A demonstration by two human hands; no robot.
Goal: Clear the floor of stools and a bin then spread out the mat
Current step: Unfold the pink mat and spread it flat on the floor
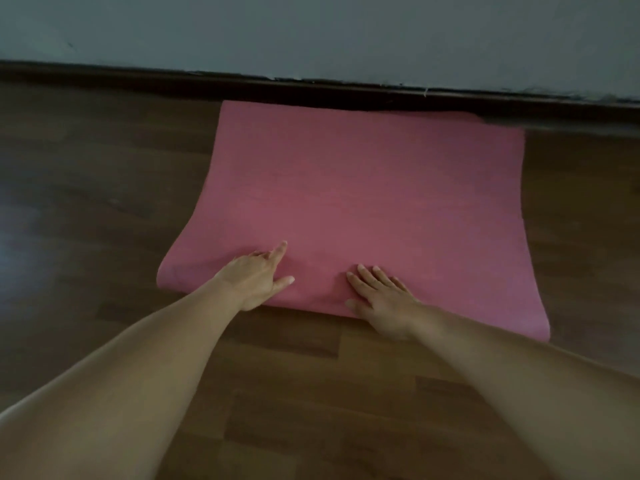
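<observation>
Floor (104, 209): brown wood boards. We see no stool and no bin on them, so we judge the clearing is done.
Wall (311, 29): pale, at the far side, with a dark skirting (138, 81) along its foot.
Mat (363, 195): pink, lying on the floor. Its far end touches the skirting and its near end is under our hands. The near end looks curled over, but we cannot tell how much is left rolled.
Step in hand: we judge this to be the spreading of the mat. We should keep our palms flat, draw both hands toward us evenly so the sides stay square to the wall, then smooth from the middle outward.
Left hand (258, 280): rests on the mat's near end, left of the middle, with fingers straight and thumb spread. It grips nothing.
Right hand (381, 299): pressed flat on the near edge, right of the middle, with fingers spread.
Count: one floor, one wall, one skirting, one mat, two hands, no stools, no bin in view.
</observation>
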